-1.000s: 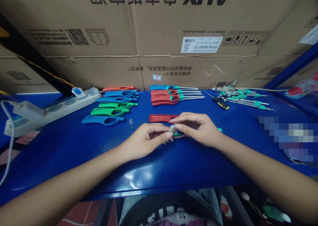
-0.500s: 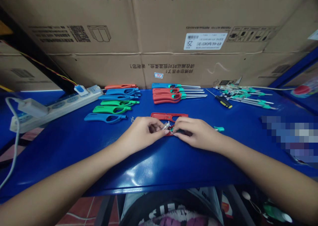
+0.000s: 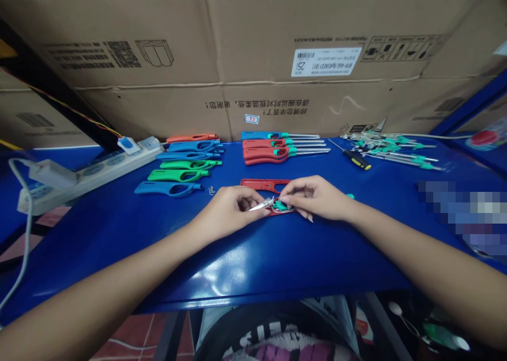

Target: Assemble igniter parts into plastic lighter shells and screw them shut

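In the head view my left hand (image 3: 227,210) pinches a clear, whitish lighter gas tank (image 3: 261,204) between thumb and fingers, its tip pointing right. My right hand (image 3: 320,197) is closed, thumb and index finger together by the tank's tip; what they pinch is too small to tell. Below those fingers a green trigger piece (image 3: 280,206) with thin white wire lies at a red lighter shell half (image 3: 273,213), mostly hidden by my hands. Just behind lies another red shell half (image 3: 257,183), partly covered by my right hand.
Blue, green and orange lighter shells (image 3: 170,188) are lined up at left beside a power strip (image 3: 99,168). Lighters with metal tubes (image 3: 265,154) lie at the back middle. At right are a screwdriver (image 3: 356,160) and a pile of green-ended tubes (image 3: 400,152). A cardboard box (image 3: 253,44) stands behind.
My right hand has lifted slightly and shifted to the right, showing more of the green trigger piece. The gas tank in my left hand has tilted and shows more clearly.
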### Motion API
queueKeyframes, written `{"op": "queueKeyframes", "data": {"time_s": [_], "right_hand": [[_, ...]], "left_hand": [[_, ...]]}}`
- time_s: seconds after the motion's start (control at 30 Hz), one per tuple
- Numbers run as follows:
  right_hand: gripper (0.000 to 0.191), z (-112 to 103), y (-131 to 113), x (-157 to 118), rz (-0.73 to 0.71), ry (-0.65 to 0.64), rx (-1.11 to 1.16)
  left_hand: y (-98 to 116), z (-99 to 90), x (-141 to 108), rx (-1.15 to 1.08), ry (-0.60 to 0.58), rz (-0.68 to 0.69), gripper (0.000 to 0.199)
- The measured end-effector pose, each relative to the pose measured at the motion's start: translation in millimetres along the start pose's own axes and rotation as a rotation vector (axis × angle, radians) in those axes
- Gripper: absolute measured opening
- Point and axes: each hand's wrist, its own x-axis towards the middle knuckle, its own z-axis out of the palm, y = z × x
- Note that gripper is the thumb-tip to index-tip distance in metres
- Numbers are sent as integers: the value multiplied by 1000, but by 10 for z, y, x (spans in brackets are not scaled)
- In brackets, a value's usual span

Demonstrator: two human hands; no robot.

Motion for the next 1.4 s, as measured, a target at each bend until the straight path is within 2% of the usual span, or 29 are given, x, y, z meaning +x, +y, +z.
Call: {"op": "queueKeyframes", "data": {"time_s": [0.37,0.63,0.97,1.23,1.4], "right_hand": [[36,2,2,-15,-17,12,-53],[30,3,-9,-20,-66,4,-60],[23,12,22,-3,-228,19,-143],[27,25,97,10,-225,24,-189],[27,42,60,8,-199,51,-139]], "left_hand": [[48,9,-13,23,20,57,22],[6,7,-10,30,11,107,20],[35,25,-31,9,-5,124,19],[32,79,-38,-34,26,89,22],[24,113,-37,-59,63,83,20]]}}
